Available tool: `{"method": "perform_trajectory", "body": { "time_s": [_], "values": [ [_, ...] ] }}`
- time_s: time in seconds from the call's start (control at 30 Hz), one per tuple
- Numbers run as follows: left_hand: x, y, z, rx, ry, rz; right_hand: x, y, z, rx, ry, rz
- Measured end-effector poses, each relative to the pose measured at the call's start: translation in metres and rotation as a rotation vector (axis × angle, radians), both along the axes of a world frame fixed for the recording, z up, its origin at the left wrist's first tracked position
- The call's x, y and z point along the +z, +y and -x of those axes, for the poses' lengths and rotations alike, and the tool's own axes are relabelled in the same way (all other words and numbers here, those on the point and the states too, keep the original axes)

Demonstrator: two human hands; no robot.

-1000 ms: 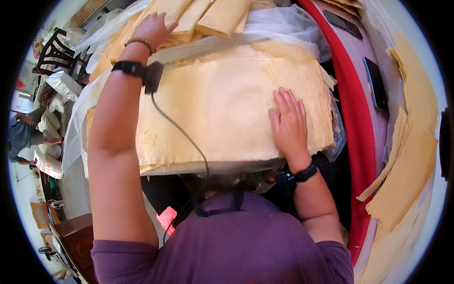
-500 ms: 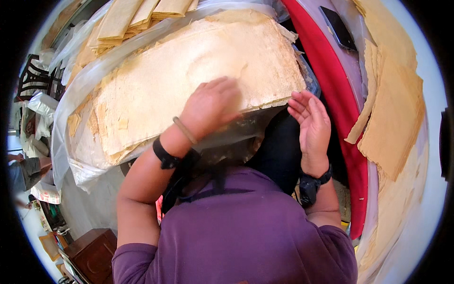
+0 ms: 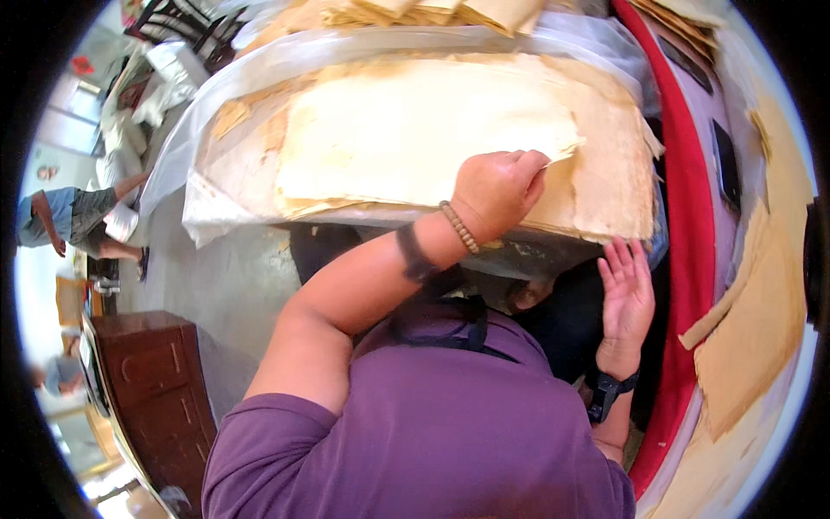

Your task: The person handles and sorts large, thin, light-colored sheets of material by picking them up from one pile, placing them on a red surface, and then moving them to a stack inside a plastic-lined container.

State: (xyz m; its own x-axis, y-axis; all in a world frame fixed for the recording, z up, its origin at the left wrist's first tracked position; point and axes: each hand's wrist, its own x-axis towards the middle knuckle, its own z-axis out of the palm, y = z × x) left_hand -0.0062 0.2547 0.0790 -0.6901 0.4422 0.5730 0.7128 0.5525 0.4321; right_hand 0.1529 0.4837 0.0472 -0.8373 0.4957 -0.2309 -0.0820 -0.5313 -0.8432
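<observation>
A broad stack of thin, pale-yellow sheets (image 3: 618, 186) with ragged edges lies in front of me, on clear plastic. My left hand (image 3: 501, 195) is closed over its near side, thumb and fingers pinching the right-hand edge of the top sheet (image 3: 415, 130). That edge is slightly lifted and wrinkled at the fingers, with the darker layers below showing to its right. My right hand (image 3: 627, 294) is held palm up by the stack's near right corner, fingers spread and nothing in them.
Folded tan sheets (image 3: 398, 10) are piled beyond the stack. To the right runs a red cloth strip (image 3: 679, 259), then two dark phones (image 3: 724, 164) and more tan sheets (image 3: 752, 329). A brown wooden cabinet (image 3: 151, 372) stands at left; another person (image 3: 82, 216) is farther back.
My left hand has gone from lying flat and blurred over the stack to gripping the top sheet's edge, farther right. My right hand stays open near the corner. The whole view has shifted.
</observation>
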Motion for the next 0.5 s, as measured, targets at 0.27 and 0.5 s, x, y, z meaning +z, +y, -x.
{"method": "perform_trajectory", "body": {
  "time_s": [0.27, 0.5],
  "values": [
    [-0.021, -0.022, 0.015, 0.05, -0.295, -0.529, -0.014, 0.039, 0.018, -0.144, -0.067, 0.051],
    [-0.027, -0.014, 0.003, -0.233, 0.031, 0.067, 0.031, 0.033, 0.047, -0.155, -0.33, -0.538]
  ]
}}
